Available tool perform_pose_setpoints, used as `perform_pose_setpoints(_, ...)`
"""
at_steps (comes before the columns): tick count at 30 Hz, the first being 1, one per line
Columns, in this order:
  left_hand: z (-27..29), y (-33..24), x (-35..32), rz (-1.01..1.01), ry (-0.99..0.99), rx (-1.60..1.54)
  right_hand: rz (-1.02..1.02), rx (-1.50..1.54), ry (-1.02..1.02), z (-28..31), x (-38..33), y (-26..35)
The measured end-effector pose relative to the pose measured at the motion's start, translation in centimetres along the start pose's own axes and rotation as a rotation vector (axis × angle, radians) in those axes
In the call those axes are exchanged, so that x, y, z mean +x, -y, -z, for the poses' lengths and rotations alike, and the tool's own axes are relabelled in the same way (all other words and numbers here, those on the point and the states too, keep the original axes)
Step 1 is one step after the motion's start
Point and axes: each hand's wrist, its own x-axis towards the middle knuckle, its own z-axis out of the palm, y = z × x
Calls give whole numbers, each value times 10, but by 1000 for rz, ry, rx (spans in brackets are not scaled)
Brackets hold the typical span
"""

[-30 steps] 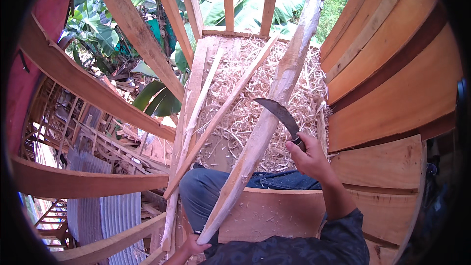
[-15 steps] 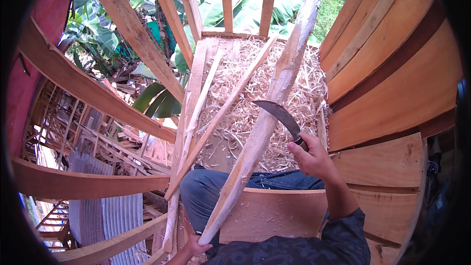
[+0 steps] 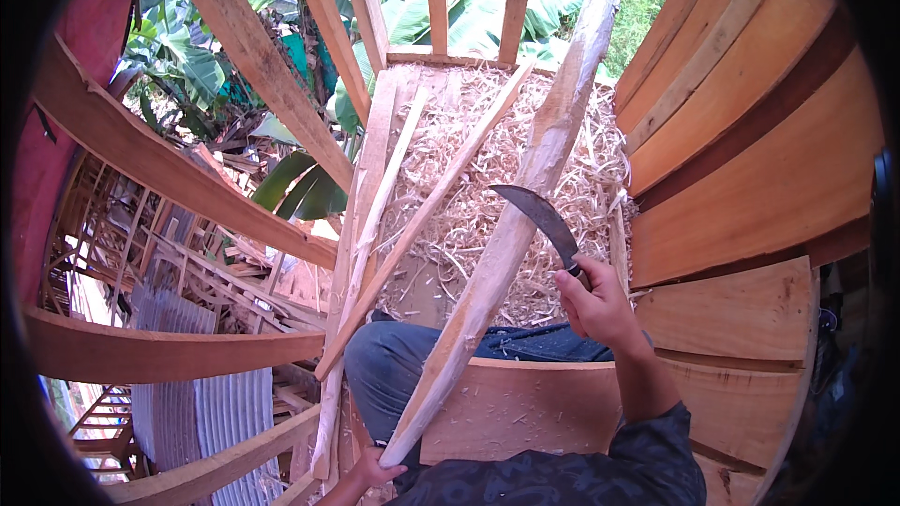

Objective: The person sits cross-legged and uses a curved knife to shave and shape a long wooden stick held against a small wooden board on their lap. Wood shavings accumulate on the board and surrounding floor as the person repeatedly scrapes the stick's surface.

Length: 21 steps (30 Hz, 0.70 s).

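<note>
A long, roughly hewn wooden pole (image 3: 502,267) slants from my lap up past the far railing. Near the bottom of the view my left hand (image 3: 377,468) grips its lower end. My right hand (image 3: 600,300) is closed round the dark handle of a curved knife (image 3: 546,215). The hooked blade crosses over the pole at about mid-length, its tip pointing left; whether the edge touches the wood I cannot tell. My bent leg in blue jeans (image 3: 380,370) lies beside the pole's lower part.
Curly wood shavings (image 3: 469,178) cover the floor ahead. A thin wooden strip (image 3: 441,192) and other lengths lean on the left. Upright slats (image 3: 436,0) stand around me, and board panels (image 3: 741,197) close the right side. Outside lie corrugated sheets (image 3: 230,431) and scrap wood.
My right hand and the curved knife have shifted slightly to the right. The left hand keeps its hold, and the pole sits nearly as before.
</note>
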Motion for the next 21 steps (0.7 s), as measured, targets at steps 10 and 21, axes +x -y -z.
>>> perform_pose_setpoints(10, -8, 15, -6, 47, -45, -49, -140, 69, 46, -8, 0, 19)
perform_pose_setpoints(21, -3, -6, 0, -87, -61, -10, 144, -44, -285, -6, 13, -6)
